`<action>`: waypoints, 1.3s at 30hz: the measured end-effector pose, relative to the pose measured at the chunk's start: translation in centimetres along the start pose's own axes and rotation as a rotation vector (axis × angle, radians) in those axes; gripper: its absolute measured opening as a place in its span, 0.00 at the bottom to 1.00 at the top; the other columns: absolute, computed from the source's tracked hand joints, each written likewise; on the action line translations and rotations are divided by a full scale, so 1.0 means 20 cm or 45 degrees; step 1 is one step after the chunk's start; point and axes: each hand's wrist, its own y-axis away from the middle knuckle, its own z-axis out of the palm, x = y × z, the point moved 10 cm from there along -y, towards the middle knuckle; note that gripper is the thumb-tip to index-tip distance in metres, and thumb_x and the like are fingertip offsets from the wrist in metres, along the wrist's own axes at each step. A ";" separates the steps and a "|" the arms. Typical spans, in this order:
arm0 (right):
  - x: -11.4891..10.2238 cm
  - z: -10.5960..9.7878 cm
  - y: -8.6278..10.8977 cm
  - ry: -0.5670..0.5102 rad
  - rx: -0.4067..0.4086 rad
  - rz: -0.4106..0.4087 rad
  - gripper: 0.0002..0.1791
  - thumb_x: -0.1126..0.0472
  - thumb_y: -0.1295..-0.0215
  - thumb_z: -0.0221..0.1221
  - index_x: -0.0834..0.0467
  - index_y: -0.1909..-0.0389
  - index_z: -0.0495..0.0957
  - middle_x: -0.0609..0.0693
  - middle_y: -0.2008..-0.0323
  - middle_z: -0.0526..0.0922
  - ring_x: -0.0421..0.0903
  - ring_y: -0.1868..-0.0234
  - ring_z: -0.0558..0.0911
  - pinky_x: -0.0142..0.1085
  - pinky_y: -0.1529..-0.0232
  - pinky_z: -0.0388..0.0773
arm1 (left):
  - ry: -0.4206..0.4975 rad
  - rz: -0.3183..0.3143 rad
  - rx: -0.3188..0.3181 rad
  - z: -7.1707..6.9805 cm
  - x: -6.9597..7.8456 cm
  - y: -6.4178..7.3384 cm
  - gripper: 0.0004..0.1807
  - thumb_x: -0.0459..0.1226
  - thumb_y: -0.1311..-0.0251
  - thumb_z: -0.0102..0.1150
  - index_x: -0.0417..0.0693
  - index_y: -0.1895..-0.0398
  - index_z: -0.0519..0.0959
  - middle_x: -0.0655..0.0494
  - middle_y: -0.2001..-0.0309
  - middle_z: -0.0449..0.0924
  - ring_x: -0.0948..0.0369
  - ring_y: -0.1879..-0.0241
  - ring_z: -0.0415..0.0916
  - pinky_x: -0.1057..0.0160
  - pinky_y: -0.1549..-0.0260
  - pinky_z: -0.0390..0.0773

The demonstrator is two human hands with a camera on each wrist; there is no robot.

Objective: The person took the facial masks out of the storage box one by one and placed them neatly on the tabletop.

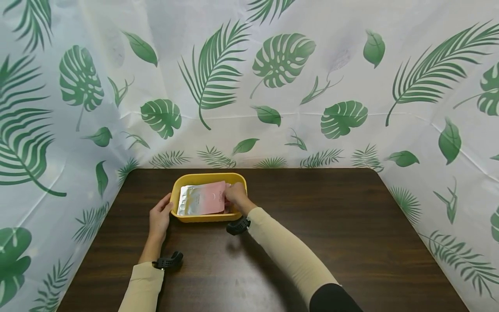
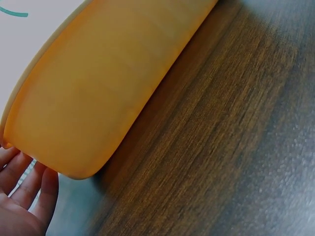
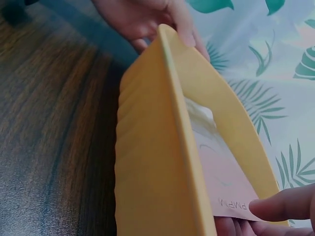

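Note:
A yellow plastic basket (image 1: 208, 219) sits at the back left of the dark table, with flat pink-and-silver foil sachets (image 1: 202, 199) in it. My left hand (image 1: 160, 219) holds the basket's left end; in the right wrist view its thumb comes over the rim, and the left wrist view has its fingers (image 2: 30, 184) along the outside. With my right hand (image 1: 236, 197) reaching into the right end, I pinch the top sachet's pink edge. The right wrist view puts the thumb (image 3: 275, 206) on its printed face and the other fingers beneath, partly hidden by the basket wall.
The dark wood-grain table (image 1: 331, 242) stretches to the right and front of the basket. A white sheet with green leaf prints (image 1: 284, 60) hangs behind the table and along both sides. Each wrist wears a black band (image 1: 168, 260).

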 end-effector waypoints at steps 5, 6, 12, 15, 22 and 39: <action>0.00 0.01 0.00 0.014 0.004 -0.004 0.06 0.76 0.45 0.59 0.71 0.66 0.81 0.59 0.69 0.80 0.50 0.74 0.84 0.39 0.70 0.86 | -0.002 -0.003 0.006 0.00 0.00 0.00 0.25 0.36 0.27 0.45 0.44 0.28 0.64 0.50 0.28 0.64 0.58 0.31 0.63 0.87 0.57 0.69; -0.01 0.02 0.00 0.015 0.004 -0.008 0.06 0.76 0.45 0.60 0.71 0.65 0.81 0.59 0.69 0.81 0.50 0.74 0.85 0.38 0.71 0.85 | 0.003 -0.003 0.007 0.00 0.00 0.00 0.25 0.36 0.27 0.45 0.44 0.29 0.64 0.50 0.28 0.64 0.58 0.31 0.63 0.87 0.57 0.69; 0.00 0.04 0.00 0.019 0.003 -0.011 0.08 0.74 0.44 0.62 0.70 0.63 0.81 0.57 0.69 0.80 0.49 0.77 0.84 0.36 0.76 0.84 | 0.022 -0.003 0.020 0.00 0.01 0.00 0.25 0.35 0.27 0.45 0.44 0.29 0.65 0.48 0.28 0.64 0.57 0.32 0.63 0.87 0.58 0.68; 0.00 0.04 -0.01 0.020 0.020 -0.003 0.06 0.73 0.43 0.62 0.69 0.64 0.81 0.56 0.71 0.79 0.47 0.79 0.82 0.34 0.79 0.82 | 0.018 -0.003 0.026 0.00 0.01 0.00 0.24 0.35 0.27 0.45 0.45 0.29 0.65 0.49 0.28 0.65 0.57 0.33 0.64 0.87 0.58 0.68; 0.01 0.02 -0.02 -0.064 0.065 -0.017 0.07 0.75 0.45 0.62 0.70 0.65 0.83 0.55 0.71 0.78 0.43 0.83 0.77 0.30 0.84 0.78 | 0.013 0.012 0.017 -0.01 0.02 0.00 0.25 0.36 0.27 0.45 0.44 0.29 0.64 0.48 0.28 0.64 0.56 0.32 0.62 0.87 0.58 0.67; -0.01 -0.04 0.00 -0.232 0.047 -0.077 0.12 0.74 0.43 0.61 0.70 0.57 0.84 0.61 0.55 0.86 0.41 0.73 0.79 0.29 0.75 0.80 | -0.018 0.001 -0.006 0.00 0.01 0.00 0.25 0.37 0.26 0.44 0.46 0.28 0.63 0.50 0.28 0.64 0.58 0.31 0.62 0.70 0.37 0.70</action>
